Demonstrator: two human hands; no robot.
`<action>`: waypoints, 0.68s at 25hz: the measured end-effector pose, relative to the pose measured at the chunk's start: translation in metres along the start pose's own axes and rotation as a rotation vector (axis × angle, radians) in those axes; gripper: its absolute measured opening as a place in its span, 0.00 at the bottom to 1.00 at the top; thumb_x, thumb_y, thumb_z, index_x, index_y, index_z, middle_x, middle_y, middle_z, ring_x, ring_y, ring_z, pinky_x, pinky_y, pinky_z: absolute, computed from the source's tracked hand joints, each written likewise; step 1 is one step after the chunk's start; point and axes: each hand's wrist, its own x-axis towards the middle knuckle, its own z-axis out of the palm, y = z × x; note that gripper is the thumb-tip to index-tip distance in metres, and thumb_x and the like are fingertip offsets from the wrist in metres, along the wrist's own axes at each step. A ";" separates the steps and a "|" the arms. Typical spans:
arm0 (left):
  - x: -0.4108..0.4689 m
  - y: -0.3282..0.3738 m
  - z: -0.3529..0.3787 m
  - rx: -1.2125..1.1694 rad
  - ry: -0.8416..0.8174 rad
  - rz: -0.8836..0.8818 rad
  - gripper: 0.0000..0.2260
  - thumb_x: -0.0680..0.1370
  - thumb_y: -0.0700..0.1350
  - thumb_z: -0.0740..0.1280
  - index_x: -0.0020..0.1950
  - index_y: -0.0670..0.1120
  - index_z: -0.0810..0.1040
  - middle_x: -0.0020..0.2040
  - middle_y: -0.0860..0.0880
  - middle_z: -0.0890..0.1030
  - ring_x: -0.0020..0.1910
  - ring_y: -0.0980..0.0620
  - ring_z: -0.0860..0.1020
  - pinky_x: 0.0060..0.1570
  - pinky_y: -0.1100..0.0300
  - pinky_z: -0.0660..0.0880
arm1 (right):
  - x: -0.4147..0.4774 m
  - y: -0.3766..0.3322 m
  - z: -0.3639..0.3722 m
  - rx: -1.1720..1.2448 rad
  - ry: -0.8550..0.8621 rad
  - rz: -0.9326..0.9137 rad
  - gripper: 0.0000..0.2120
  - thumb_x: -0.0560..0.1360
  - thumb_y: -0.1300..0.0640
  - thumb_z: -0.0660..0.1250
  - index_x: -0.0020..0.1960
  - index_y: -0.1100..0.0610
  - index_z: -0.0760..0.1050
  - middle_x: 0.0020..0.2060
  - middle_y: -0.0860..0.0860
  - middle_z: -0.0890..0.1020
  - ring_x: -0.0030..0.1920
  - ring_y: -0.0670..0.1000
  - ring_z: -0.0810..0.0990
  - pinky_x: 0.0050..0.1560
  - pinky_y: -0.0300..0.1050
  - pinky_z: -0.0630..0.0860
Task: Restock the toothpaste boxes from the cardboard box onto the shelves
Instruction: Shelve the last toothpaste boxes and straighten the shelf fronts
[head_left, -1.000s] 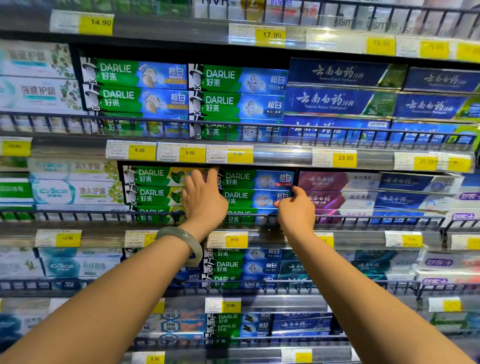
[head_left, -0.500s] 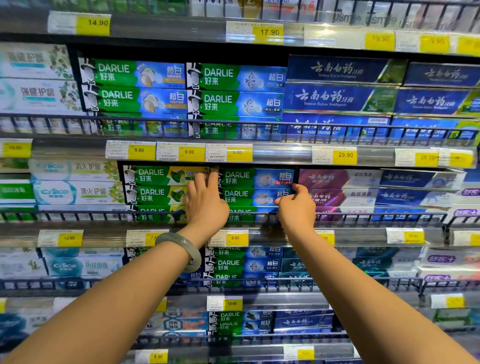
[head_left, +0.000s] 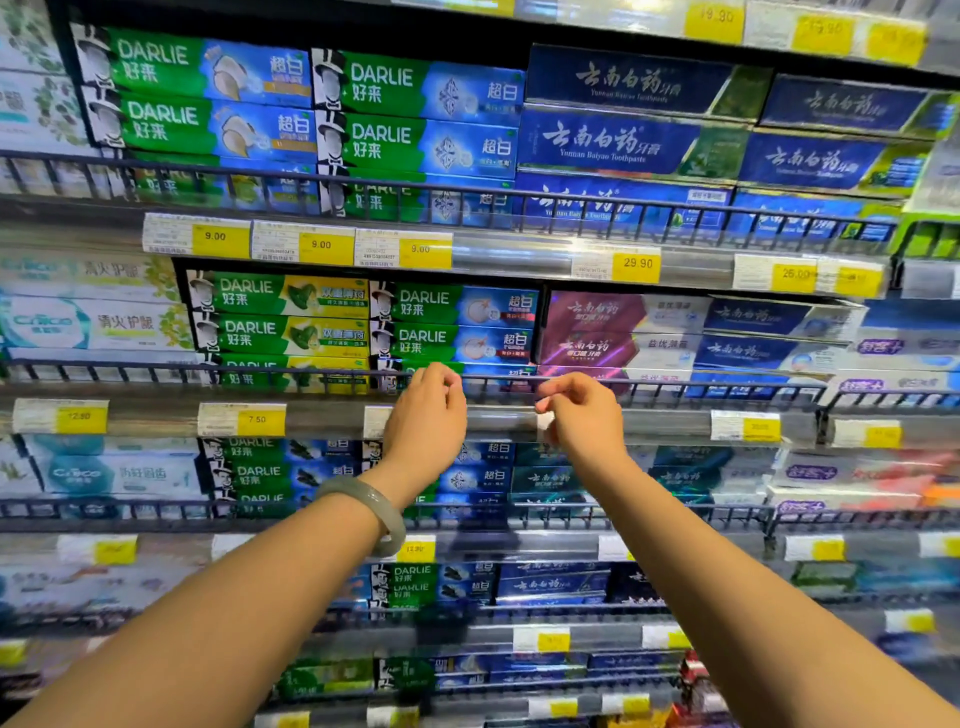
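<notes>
Toothpaste boxes (head_left: 457, 325) stacked just above both empty hands (head_left: 506, 415).

Green-and-blue toothpaste boxes (head_left: 452, 96) read "DARLIE 好来" and "超白". Dark blue boxes (head_left: 618, 143) read "Yunnan Baiyao Toothpaste". A pale box (head_left: 93, 325) reads "Crisco". Yellow price tags: three "9.00" tags (head_left: 324, 244), "29.90" tag (head_left: 637, 263), "7.50" tag (head_left: 258, 419), "12.90" tag (head_left: 79, 417).

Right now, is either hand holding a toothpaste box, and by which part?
Neither. The left hand and right hand are loosely curled, empty, in front of the shelf rail below the stacked Darlie boxes.
</notes>
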 end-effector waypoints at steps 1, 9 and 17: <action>-0.006 0.004 0.007 -0.015 -0.026 0.009 0.09 0.81 0.45 0.54 0.51 0.45 0.72 0.50 0.47 0.75 0.43 0.44 0.75 0.41 0.50 0.73 | -0.003 0.006 -0.008 0.009 -0.014 0.021 0.11 0.74 0.70 0.56 0.42 0.59 0.75 0.34 0.50 0.79 0.28 0.51 0.71 0.28 0.43 0.70; -0.057 0.034 0.062 -0.107 -0.486 0.026 0.07 0.81 0.46 0.57 0.48 0.49 0.74 0.45 0.44 0.80 0.39 0.43 0.75 0.43 0.48 0.75 | -0.051 0.053 -0.087 -0.021 -0.020 0.267 0.12 0.74 0.71 0.58 0.38 0.59 0.74 0.33 0.55 0.79 0.29 0.51 0.70 0.29 0.40 0.69; -0.155 0.048 0.134 -0.174 -0.954 -0.096 0.09 0.81 0.43 0.57 0.42 0.43 0.71 0.41 0.41 0.75 0.39 0.48 0.68 0.40 0.53 0.66 | -0.168 0.167 -0.178 -0.161 -0.179 0.763 0.06 0.78 0.59 0.61 0.43 0.58 0.74 0.36 0.55 0.78 0.29 0.49 0.73 0.30 0.38 0.67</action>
